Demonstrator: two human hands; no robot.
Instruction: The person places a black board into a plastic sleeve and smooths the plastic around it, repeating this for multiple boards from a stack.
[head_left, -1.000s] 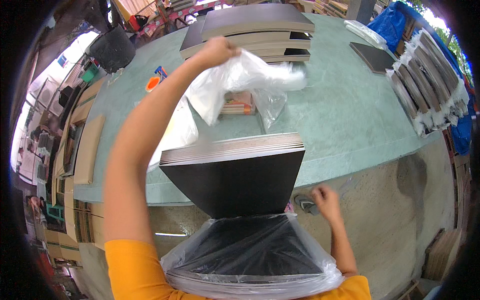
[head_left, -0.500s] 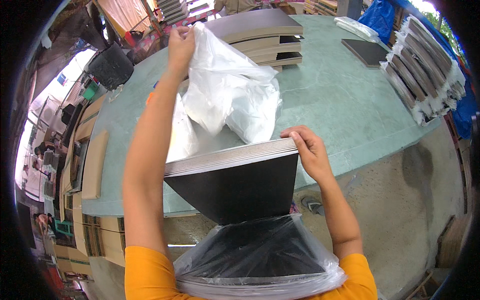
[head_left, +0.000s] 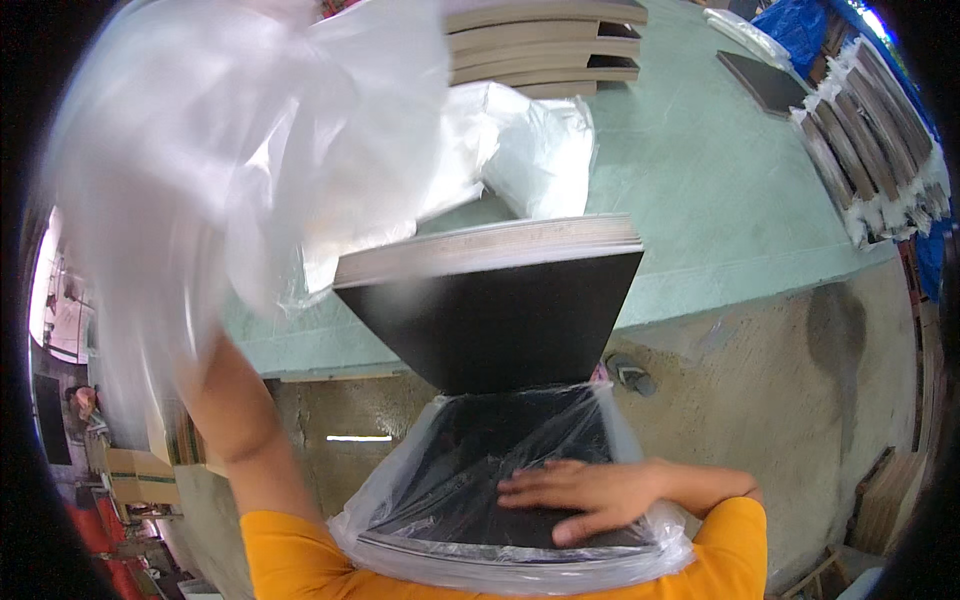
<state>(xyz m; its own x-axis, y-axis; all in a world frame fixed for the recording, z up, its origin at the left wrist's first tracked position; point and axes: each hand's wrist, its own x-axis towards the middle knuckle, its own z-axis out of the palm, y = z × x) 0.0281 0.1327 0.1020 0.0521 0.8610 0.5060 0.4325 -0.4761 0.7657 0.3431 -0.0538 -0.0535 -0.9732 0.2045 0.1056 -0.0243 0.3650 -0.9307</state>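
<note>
A large clear plastic bag [head_left: 300, 130] is raised in the air on the left, smeared by motion. It hangs from my left hand, at the upper edge; the fingers are blurred and mostly covered. My right hand [head_left: 590, 495] lies flat, fingers outstretched, on a plastic-wrapped black panel [head_left: 450, 480] against my body. Just beyond it, a stack of black panels [head_left: 500, 310] with pale edges leans up against the table edge. More white plastic bags [head_left: 545, 150] lie crumpled on the table behind that stack.
The green table [head_left: 700, 200] carries a pile of thick boards [head_left: 540, 45] at the back. At far right stand several plastic-wrapped panels [head_left: 870, 140], near a single dark panel [head_left: 760, 82]. Below the table, a sandal [head_left: 632, 374] rests on the concrete floor. Cardboard [head_left: 140, 475] is at lower left.
My left hand has lifted a plastic bag off the table, up and toward the left. My right hand has left the panel stack's corner and come down onto the wrapped panel.
</note>
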